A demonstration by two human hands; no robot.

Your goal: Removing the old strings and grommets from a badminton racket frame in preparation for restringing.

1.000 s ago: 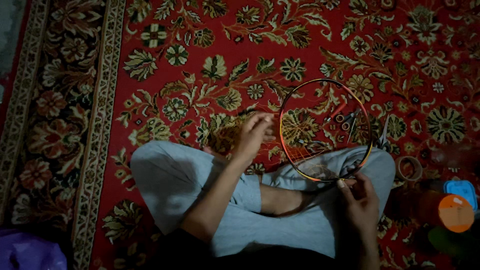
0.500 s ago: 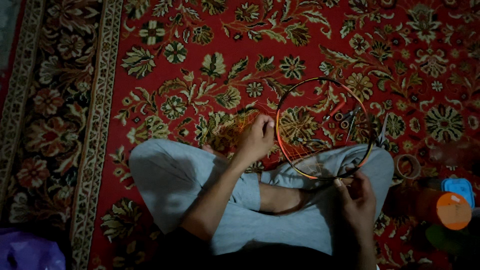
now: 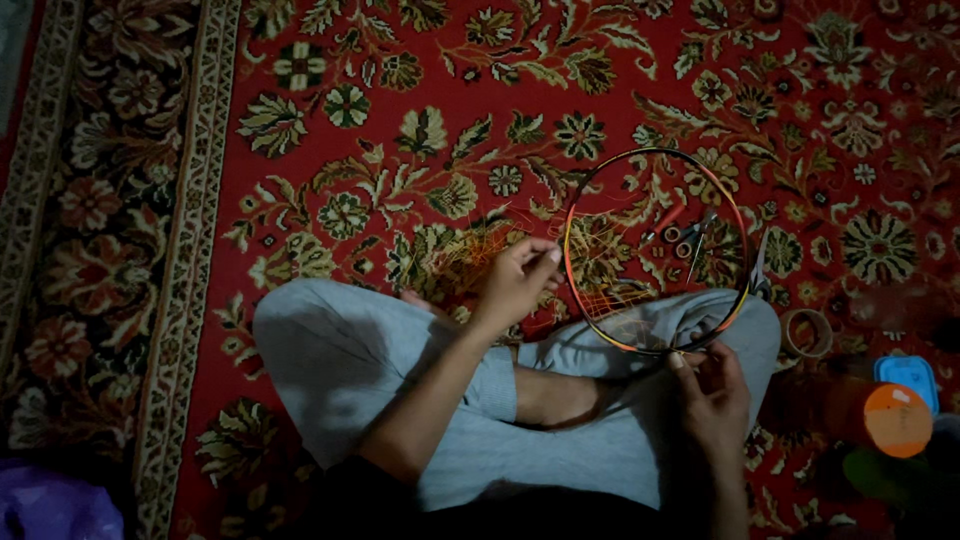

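At the far left a strip of the carpet border [image 3: 110, 250] with pale flowers is running down the picture, and a purple bag-like thing [image 3: 50, 505] is lying in the bottom left corner. The person is sitting cross-legged on the red flowered carpet [image 3: 400, 130], wearing light grey trousers [image 3: 340, 370].

The left hand [image 3: 515, 285] is reaching forward over the knee. Its fingers are pinched together at the left edge of the hoop [image 3: 655, 250], and they seem to be holding a thin orange thread there; the thread itself is too fine to see clearly. A loose tangle of orange thread [image 3: 470, 250] is lying on the carpet just beside this hand.

The hoop is a thin ring, dark with orange wrapping, and it is standing between the two hands, above the right knee. Inside the ring small scissors [image 3: 690, 240] are lying on the carpet.

The right hand [image 3: 712, 395] is closed on the bottom edge of the hoop, gripping it with thumb and fingers.

Further right a roll of tape [image 3: 807, 332] is lying on the carpet, then an orange round lid [image 3: 897, 420] and a blue box [image 3: 908, 375].
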